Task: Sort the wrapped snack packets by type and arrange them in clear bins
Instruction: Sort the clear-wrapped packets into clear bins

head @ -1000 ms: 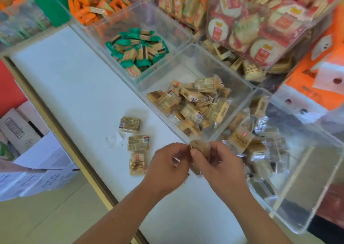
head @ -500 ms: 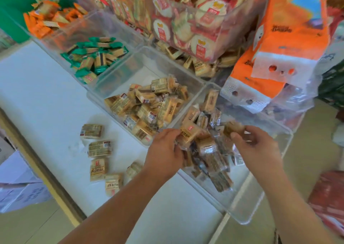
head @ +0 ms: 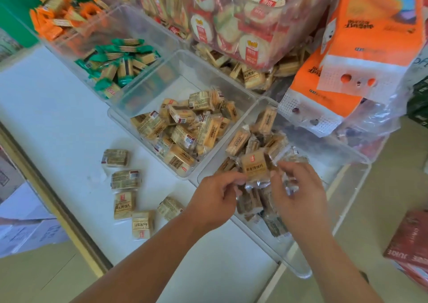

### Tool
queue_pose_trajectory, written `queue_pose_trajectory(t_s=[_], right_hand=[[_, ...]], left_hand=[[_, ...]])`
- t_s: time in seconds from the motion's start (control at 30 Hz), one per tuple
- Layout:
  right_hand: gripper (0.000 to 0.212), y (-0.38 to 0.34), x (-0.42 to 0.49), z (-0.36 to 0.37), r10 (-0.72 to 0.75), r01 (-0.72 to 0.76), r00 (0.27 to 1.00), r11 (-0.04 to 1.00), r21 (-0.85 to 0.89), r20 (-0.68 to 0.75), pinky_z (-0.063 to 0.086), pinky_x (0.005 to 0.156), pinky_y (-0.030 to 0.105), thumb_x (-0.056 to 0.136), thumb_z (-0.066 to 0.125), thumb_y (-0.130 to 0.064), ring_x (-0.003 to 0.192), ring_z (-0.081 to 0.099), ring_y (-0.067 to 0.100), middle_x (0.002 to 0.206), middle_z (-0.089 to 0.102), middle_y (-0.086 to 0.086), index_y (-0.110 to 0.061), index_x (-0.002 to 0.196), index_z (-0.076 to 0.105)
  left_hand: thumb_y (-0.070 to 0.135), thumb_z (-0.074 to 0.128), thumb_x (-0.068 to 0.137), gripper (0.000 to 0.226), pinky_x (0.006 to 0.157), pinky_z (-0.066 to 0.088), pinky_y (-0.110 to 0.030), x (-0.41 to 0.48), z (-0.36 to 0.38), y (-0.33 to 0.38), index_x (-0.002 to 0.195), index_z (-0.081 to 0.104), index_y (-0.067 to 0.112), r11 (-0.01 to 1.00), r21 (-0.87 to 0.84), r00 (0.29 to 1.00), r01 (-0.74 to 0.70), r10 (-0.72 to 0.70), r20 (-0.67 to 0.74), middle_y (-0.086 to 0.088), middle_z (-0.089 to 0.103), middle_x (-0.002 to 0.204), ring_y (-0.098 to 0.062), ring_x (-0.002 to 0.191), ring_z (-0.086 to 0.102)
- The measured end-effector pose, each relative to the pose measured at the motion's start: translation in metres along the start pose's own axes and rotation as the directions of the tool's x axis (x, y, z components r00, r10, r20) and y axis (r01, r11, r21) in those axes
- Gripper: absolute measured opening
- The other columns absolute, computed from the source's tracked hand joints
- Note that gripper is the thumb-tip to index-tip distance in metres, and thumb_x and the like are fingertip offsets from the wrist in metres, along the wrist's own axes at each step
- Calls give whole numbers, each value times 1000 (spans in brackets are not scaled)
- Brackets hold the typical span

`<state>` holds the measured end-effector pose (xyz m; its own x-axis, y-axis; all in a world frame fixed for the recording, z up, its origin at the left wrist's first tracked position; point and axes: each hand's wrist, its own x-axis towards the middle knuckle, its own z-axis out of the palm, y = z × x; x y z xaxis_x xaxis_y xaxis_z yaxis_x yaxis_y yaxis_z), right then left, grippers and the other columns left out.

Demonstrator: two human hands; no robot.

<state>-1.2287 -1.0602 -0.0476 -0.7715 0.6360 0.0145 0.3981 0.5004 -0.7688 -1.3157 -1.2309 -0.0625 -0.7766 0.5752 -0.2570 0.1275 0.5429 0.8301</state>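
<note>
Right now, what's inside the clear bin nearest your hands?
The bin holds a heap of tan packets and darker packets. The left hand and right hand pinch one packet above them, hiding what lies underneath.

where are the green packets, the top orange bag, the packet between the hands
green packets [head: 120, 64], head view, pile's middle
top orange bag [head: 375, 36], head view, front panel
held packet [head: 254, 166], head view, printed label

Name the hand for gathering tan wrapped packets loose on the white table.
Left: the left hand is nearer those loose packets than the right hand; both pinch one tan packet over the clear bin.
</note>
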Motion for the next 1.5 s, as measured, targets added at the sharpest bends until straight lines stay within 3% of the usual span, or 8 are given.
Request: queue_pose_trajectory(t_s=[0.17, 0.23, 0.47, 0.7, 0.93, 1.13, 1.27, 1.5], right_hand=[[33, 7, -7, 29, -425, 472, 855, 875, -105, 297, 50, 102, 42, 92, 70, -40, 130, 53, 23, 134, 59, 0, -18, 118, 72], [39, 15, -7, 35, -339, 455, 850, 859, -236, 403, 53, 98, 47, 89, 68, -52, 135, 49, 25, 142, 52, -1, -25, 117, 72], [15, 1, -4, 29, -169, 221, 972, 892, -395, 162, 54, 91, 48, 83, 78, -40, 108, 61, 30, 117, 61, -3, -31, 95, 78], [57, -29, 65, 57, -74, 134, 956, 971, -197, 285, 52, 97, 41, 81, 79, -46, 124, 55, 18, 136, 55, -7, -23, 131, 62], [84, -20, 89, 81, 2, 164, 928, 896, -413, 372, 56, 87, 41, 67, 86, -53, 109, 62, 21, 119, 65, -5, -30, 135, 44], [64, -37, 72, 47, 88, -171, 904, 971, 167, 418, 51, 76, 16, 78, 85, -26, 87, 63, -6, 108, 65, -15, -40, 129, 49], [78, -35, 59, 22, -60, -311, 826, 781, 542, 561, 55, 87, 36, 73, 71, 1, 117, 65, 22, 133, 64, -4, -31, 141, 50], [89, -35, 47, 21, -141, -421, 776, 611, 671, 615, 59, 83, 43, 65, 67, 17, 114, 64, 35, 134, 61, 16, -20, 144, 47]], left_hand=[[4, 59, 97, 29, 78, 54, -19, -10, -15, -11, 106, 77, 26, 999, -53, 953, 5, -21, -301, 19, 72, 97, -3, 92, 66], [5, 62, 97, 26, 77, 52, -13, -21, -21, -16, 106, 76, 25, 998, -60, 939, 18, -37, -343, 19, 72, 97, -2, 93, 66], [17, 63, 98, 24, 82, 58, -23, -51, -38, -42, 107, 73, 36, 973, -106, 936, 206, -227, -270, 26, 70, 98, 2, 92, 65], [24, 60, 100, 20, 74, 55, -19, -30, -50, -24, 109, 72, 36, 956, -184, 939, 227, -266, -220, 17, 69, 100, 1, 89, 62], [26, 60, 101, 17, 76, 56, -22, -23, -53, -17, 109, 72, 36, 941, -242, 924, 238, -296, -242, 19, 68, 95, 1, 88, 61], [25, 62, 99, 18, 78, 52, -17, -16, -58, -15, 108, 72, 37, 927, -282, 920, 248, -317, -232, 20, 70, 97, -2, 90, 64], [18, 62, 99, 24, 67, 51, -13, -8, -61, -1, 113, 68, 37, 917, -336, 950, 216, -277, -144, 20, 70, 103, 0, 88, 65], [14, 57, 103, 25, 82, 61, -30, -5, -52, 19, 114, 68, 33, 825, -525, 970, 209, -241, 7, 6, 76, 108, -11, 91, 73]])
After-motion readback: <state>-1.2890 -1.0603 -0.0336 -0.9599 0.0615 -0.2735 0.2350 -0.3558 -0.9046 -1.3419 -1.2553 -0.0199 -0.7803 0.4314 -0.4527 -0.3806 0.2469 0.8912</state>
